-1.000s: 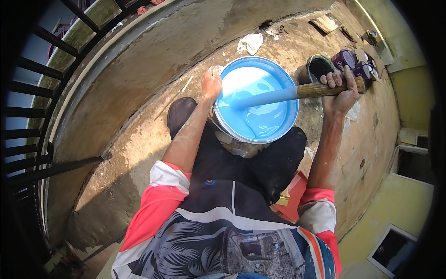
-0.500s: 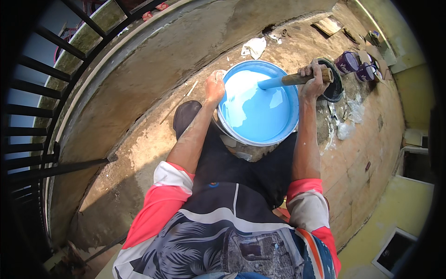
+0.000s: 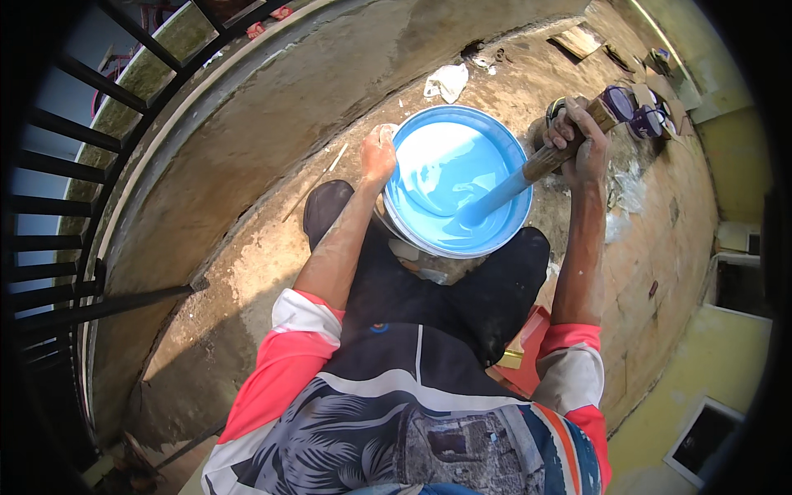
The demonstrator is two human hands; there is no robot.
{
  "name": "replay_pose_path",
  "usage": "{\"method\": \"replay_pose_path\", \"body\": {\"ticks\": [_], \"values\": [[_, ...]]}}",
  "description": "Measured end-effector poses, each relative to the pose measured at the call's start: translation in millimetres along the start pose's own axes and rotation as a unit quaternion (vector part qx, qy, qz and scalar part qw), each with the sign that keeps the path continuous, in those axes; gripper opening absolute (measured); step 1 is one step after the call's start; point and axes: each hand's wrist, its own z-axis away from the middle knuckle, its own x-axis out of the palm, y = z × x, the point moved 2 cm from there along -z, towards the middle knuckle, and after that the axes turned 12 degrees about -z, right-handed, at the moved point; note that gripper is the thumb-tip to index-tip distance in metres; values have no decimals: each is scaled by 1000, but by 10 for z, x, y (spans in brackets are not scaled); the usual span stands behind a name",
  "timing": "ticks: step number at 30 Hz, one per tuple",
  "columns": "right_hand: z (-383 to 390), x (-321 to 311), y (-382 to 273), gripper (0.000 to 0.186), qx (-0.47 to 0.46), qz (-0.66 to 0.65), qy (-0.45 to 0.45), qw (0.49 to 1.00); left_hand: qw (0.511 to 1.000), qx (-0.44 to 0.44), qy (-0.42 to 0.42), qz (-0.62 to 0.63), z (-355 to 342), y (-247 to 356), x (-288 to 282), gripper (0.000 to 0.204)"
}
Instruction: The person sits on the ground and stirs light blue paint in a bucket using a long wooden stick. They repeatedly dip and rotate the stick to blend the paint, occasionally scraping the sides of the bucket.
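Observation:
A round bucket [image 3: 455,253] stands between my knees, filled with glossy light blue paint [image 3: 425,198]. My left hand [image 3: 379,155] is closed on the bucket's left rim. In my right hand [image 3: 586,147] is a thick wooden stick [image 3: 540,163], gripped near its upper end. The stick slants down to the left across the bucket's right rim. Its lower part is coated blue, and its tip is sunk in the paint, hidden from sight. Ripples curve through the paint's surface.
A dark bucket [image 3: 554,110] stands behind my right hand, mostly hidden. Farther back are purple paint tubs [image 3: 645,124]. A white crumpled bag [image 3: 446,83] lies beyond the bucket. A thin stick [image 3: 316,183] lies by the low wall [image 3: 247,157] on the left.
My right hand has moved to the right and tilted the stick further over. The stick's dipped end has shifted toward the near side of the bucket. My left hand stays on the rim.

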Motion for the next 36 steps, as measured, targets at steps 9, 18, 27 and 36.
{"method": "replay_pose_path", "body": {"ticks": [9,18,27,36], "values": [[35,614,-772,13,-114,13,-192,975,1000,4,1,-28,4,-12,-55,36],[-74,-229,824,24,-80,148,-131,977,999,45,2,-14,-13,-9,-69,36],[617,-603,1009,22,3,25,104,994,1000,-2,-6,-12,-21,-17,-47,36],[360,159,86,15,-124,-105,-25,986,999,36,2,-25,-18,-72,-40,36]]}}
